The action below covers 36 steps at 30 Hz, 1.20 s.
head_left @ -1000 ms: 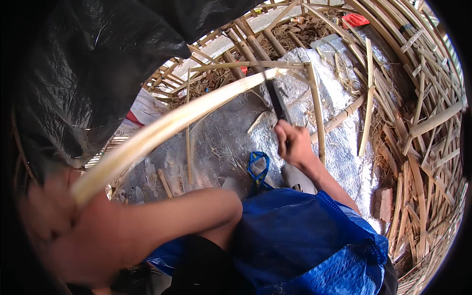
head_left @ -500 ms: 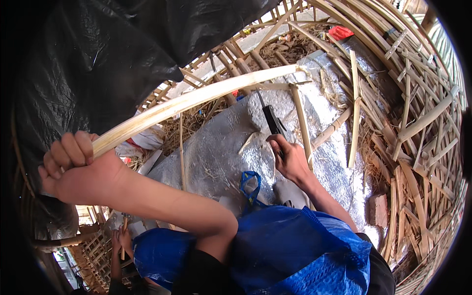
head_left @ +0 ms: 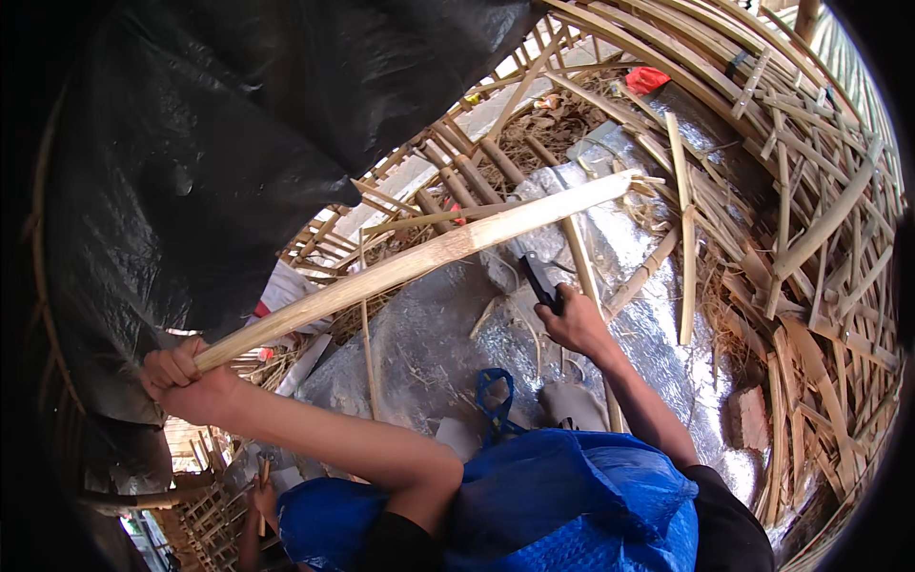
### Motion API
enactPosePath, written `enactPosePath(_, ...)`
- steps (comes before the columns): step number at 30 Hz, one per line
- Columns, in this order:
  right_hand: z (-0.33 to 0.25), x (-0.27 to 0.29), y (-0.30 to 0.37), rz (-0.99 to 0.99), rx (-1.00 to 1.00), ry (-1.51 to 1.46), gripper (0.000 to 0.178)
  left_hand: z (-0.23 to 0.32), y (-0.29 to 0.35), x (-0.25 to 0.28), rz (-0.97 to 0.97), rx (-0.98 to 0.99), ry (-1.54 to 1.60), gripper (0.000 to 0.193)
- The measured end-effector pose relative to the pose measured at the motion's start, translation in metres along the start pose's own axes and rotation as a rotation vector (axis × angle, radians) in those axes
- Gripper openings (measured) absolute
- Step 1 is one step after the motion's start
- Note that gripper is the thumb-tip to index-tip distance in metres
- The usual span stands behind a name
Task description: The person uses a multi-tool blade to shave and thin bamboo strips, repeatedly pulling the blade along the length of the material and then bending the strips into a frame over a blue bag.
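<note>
Over the silver sheet (head_left: 429,353), fingers of the left hand (head_left: 181,377) clenched round the near end of a long split bamboo strip (head_left: 429,257), knuckles up, forearm bare and running back toward the blue tarp (head_left: 572,505) at the lower edge. From that fist, strip slanting up and away across the sheet, pale flat face upward, far end frayed and lying above the sheet's far right part, near the loose bamboo slats (head_left: 686,238). Right hand (head_left: 572,324) lower on the sheet, fingers wrapped tight on the dark handle of a knife (head_left: 538,281), blade pointing up toward the strip, just under it; touching or not, cannot tell. Blue strap loop (head_left: 496,396) near the sheet's near edge, between the two forearms. Black plastic sheeting (head_left: 238,124) hanging over the far left corner. Woven bamboo frame (head_left: 820,219) curving round the right side, a red scrap (head_left: 648,78) at the far edge, a brick (head_left: 748,419) by the sheet's right edge.
</note>
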State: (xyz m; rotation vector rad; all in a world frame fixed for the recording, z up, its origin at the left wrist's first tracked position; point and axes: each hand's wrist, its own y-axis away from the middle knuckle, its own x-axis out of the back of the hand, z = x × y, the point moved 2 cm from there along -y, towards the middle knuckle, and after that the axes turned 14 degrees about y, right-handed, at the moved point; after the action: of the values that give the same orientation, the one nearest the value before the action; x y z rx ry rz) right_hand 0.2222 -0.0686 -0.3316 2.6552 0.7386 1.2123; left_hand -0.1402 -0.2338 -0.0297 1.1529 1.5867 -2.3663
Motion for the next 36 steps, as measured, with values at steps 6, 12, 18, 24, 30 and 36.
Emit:
enactPosePath(6,0.013,-0.009,0.001,-0.081,-0.086,-0.254,0.036,-0.012,-0.004,-0.021,-0.042,0.001,0.011,0.041)
enactPosePath(12,-0.036,0.023,0.050,0.122,-0.001,-0.767,0.043,-0.043,-0.001,-0.027,0.211,-0.195,-0.196,0.042)
enactPosePath(18,-0.093,0.073,0.058,0.310,0.308,-0.284,0.036,-0.091,0.006,-0.034,0.490,-0.223,-0.317,0.040)
enactPosePath(24,-0.074,0.075,0.027,0.420,0.227,-0.101,0.042,-0.110,0.013,-0.038,0.507,-0.260,-0.436,0.034)
enactPosePath(30,-0.091,0.070,0.042,0.445,0.301,-0.137,0.043,-0.095,0.016,-0.036,0.374,-0.169,-0.285,0.032)
enactPosePath(36,-0.037,0.094,0.002,0.457,-0.043,-0.310,0.051,-0.047,0.020,-0.049,0.178,-0.166,-0.247,0.031)
